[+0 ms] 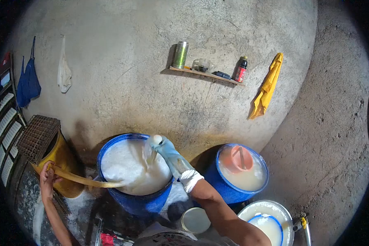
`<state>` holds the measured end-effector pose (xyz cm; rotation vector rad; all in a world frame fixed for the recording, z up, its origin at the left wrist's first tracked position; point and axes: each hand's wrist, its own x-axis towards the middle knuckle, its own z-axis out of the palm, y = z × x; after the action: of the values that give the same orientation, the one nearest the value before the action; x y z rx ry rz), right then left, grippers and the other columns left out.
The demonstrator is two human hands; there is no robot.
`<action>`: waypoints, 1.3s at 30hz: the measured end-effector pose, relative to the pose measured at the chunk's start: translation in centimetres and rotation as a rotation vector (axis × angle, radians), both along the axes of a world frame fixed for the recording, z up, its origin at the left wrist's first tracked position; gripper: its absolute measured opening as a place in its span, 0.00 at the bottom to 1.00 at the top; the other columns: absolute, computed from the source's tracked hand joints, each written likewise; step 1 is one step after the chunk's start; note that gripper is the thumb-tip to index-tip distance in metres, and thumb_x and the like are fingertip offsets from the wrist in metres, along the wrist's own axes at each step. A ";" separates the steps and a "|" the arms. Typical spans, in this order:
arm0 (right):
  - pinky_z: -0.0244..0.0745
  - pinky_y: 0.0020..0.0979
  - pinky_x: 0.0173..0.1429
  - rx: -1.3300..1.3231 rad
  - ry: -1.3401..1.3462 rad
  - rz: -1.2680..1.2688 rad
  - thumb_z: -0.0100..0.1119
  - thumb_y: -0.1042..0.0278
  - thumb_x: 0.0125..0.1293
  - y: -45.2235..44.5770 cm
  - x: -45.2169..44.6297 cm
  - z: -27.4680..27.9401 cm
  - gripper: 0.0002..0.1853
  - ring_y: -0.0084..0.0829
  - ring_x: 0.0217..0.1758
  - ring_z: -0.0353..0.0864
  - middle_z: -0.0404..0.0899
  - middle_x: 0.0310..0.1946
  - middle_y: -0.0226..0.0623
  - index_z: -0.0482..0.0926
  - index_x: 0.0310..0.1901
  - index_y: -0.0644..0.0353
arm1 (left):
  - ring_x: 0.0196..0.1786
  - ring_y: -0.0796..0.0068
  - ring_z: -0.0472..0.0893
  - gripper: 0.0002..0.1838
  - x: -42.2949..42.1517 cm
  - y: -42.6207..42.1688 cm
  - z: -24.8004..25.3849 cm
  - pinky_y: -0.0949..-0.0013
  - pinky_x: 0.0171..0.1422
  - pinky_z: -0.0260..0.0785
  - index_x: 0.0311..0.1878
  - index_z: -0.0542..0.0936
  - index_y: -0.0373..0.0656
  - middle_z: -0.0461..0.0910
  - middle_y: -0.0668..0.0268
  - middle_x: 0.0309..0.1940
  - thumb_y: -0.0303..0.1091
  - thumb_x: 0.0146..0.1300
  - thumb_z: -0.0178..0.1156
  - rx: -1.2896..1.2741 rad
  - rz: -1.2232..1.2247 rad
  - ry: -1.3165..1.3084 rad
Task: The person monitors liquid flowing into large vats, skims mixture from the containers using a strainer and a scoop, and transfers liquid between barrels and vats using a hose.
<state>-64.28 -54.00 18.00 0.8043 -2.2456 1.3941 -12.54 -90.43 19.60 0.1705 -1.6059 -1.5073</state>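
My left hand [49,177] is bare and closed round the outer end of a long wooden paddle [86,180]. The paddle's other end reaches over the rim into a blue barrel [145,203] of foamy whitish liquid [121,162]. Above the right part of that liquid is my right hand [160,144], in a pale blue glove with a white cloth band [190,179] at the wrist. Its fingers are wrapped round a small whitish round-ended object [157,139], and liquid falls below it into the barrel. What this object is, I cannot make out.
A second blue barrel [223,186] at the right holds cloudy liquid and a pink container [238,159]. Nearer me are a pale bucket [196,220] and a wide metal vessel [288,213]. A yellow drum [65,164] with a grate [39,137] stands left. A shelf [207,75] hangs on the wall.
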 end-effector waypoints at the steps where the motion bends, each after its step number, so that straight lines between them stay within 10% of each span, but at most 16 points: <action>1: 0.82 0.32 0.56 0.153 -0.016 -0.027 0.77 0.61 0.63 0.0 0.2 0.6 0.17 0.26 0.46 0.86 0.89 0.43 0.31 0.85 0.50 0.57 | 0.35 0.81 0.86 0.21 -0.2 -0.8 -0.3 0.76 0.41 0.83 0.66 0.76 0.46 0.86 0.64 0.52 0.49 0.80 0.61 0.003 -0.009 0.002; 12: 0.81 0.26 0.43 -0.057 -0.203 0.052 0.82 0.59 0.63 10.1 6.5 8.2 0.24 0.19 0.36 0.81 0.85 0.36 0.26 0.84 0.56 0.60 | 0.54 0.71 0.85 0.25 -5.5 2.6 6.7 0.65 0.60 0.79 0.71 0.75 0.42 0.84 0.59 0.49 0.50 0.86 0.48 -0.243 0.259 0.267; 13: 0.83 0.33 0.53 0.099 -0.190 -0.089 0.76 0.53 0.65 11.8 8.4 10.4 0.25 0.26 0.46 0.87 0.89 0.43 0.35 0.84 0.57 0.60 | 0.54 0.71 0.85 0.25 -6.1 4.0 8.5 0.65 0.60 0.79 0.71 0.75 0.42 0.84 0.59 0.49 0.50 0.86 0.48 -0.250 0.255 0.262; 15: 0.82 0.30 0.50 0.027 -0.154 -0.077 0.78 0.54 0.65 15.7 9.0 11.8 0.24 0.21 0.42 0.83 0.87 0.41 0.30 0.85 0.55 0.60 | 0.45 0.73 0.80 0.22 -7.6 6.9 11.9 0.67 0.53 0.76 0.63 0.77 0.39 0.78 0.66 0.44 0.48 0.87 0.46 0.173 -0.170 0.574; 20: 0.80 0.27 0.51 -0.091 -0.184 -0.192 0.76 0.64 0.65 27.1 18.3 16.5 0.25 0.23 0.47 0.83 0.87 0.47 0.35 0.82 0.62 0.62 | 0.13 0.82 0.58 0.21 -10.0 13.3 18.0 0.76 0.13 0.54 0.32 0.65 0.50 0.62 0.74 0.17 0.44 0.88 0.43 0.179 -0.387 0.830; 22: 0.82 0.30 0.54 -0.212 -0.062 -0.219 0.74 0.64 0.68 30.8 22.9 16.2 0.28 0.27 0.50 0.85 0.86 0.52 0.38 0.79 0.65 0.65 | 0.13 0.83 0.58 0.22 -10.8 15.4 18.9 0.77 0.14 0.55 0.31 0.65 0.50 0.62 0.74 0.17 0.44 0.88 0.43 0.153 -0.468 0.845; 27: 0.83 0.35 0.58 -0.743 -0.033 -0.126 0.65 0.63 0.77 44.8 26.8 0.5 0.25 0.31 0.52 0.86 0.84 0.56 0.42 0.75 0.70 0.63 | 0.14 0.86 0.58 0.22 -13.5 22.3 20.1 0.79 0.14 0.56 0.30 0.65 0.52 0.61 0.76 0.17 0.45 0.87 0.45 0.332 -0.575 0.736; 31: 0.81 0.35 0.59 -0.907 -0.434 -0.409 0.48 0.37 0.83 47.5 36.0 -15.7 0.34 0.30 0.54 0.82 0.81 0.56 0.35 0.69 0.73 0.59 | 0.19 0.86 0.55 0.19 -17.8 22.3 15.4 0.79 0.15 0.52 0.31 0.63 0.53 0.57 0.76 0.22 0.39 0.86 0.49 0.462 -0.890 0.652; 32: 0.83 0.39 0.54 -1.000 -0.466 -0.474 0.46 0.33 0.81 46.7 38.4 -18.0 0.35 0.32 0.48 0.84 0.83 0.50 0.37 0.74 0.68 0.58 | 0.19 0.85 0.53 0.21 -16.9 26.8 16.4 0.78 0.15 0.51 0.30 0.61 0.53 0.56 0.75 0.22 0.39 0.87 0.48 0.623 -0.613 0.543; 39: 0.84 0.44 0.46 -1.856 -0.362 -0.374 0.45 0.29 0.80 53.3 48.7 -27.2 0.34 0.35 0.39 0.84 0.83 0.40 0.38 0.79 0.58 0.57 | 0.18 0.86 0.54 0.22 -22.5 40.4 8.9 0.80 0.15 0.49 0.29 0.62 0.52 0.58 0.76 0.21 0.43 0.86 0.49 0.590 -0.922 0.334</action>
<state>-15.59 -0.73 -9.23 -0.5064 -0.3678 2.4769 -35.05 -50.01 28.45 -0.5494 -0.9385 -2.5237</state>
